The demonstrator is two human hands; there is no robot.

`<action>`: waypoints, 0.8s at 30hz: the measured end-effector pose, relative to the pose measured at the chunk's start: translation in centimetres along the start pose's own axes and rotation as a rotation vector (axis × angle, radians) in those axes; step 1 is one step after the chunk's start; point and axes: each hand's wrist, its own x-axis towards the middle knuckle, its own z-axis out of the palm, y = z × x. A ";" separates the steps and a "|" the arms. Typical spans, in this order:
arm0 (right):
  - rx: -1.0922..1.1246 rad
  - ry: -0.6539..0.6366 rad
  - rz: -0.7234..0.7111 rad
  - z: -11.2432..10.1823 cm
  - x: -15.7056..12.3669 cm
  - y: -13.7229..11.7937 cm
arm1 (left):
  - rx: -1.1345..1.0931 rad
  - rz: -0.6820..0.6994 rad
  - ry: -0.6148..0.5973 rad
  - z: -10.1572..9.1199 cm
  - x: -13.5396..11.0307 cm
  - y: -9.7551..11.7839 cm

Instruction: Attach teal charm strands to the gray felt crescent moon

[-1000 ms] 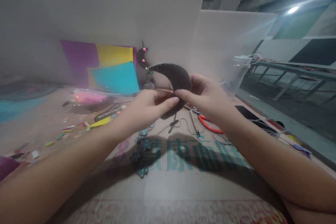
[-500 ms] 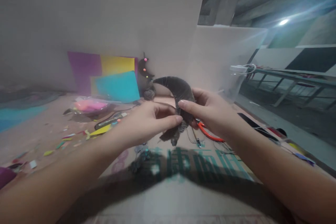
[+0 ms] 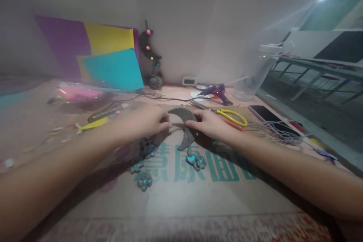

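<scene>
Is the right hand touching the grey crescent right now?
Touching. The head view shows the right hand with its fingertips on the crescent, which lies on the cardboard; no gap shows.

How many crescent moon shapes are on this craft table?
2. A grey crescent lies on the cardboard between the left hand and right hand. A black crescent with coloured dots leans against the back wall, beside the coloured paper. Others may be hidden.

Looks like a craft workshop corner. The desk point(image 3: 42, 128) has coloured foam sheets point(image 3: 113, 70) propped against the white wall, with a glue gun point(image 3: 216, 92) and yellow-handled pliers point(image 3: 231, 115) right of them. Paper scraps point(image 3: 90, 124) lie in front of the sheets.
</scene>
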 end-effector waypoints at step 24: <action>-0.589 0.379 0.237 -14.0 2.3 7.8 | 0.123 0.396 0.025 5.0 3.1 0.5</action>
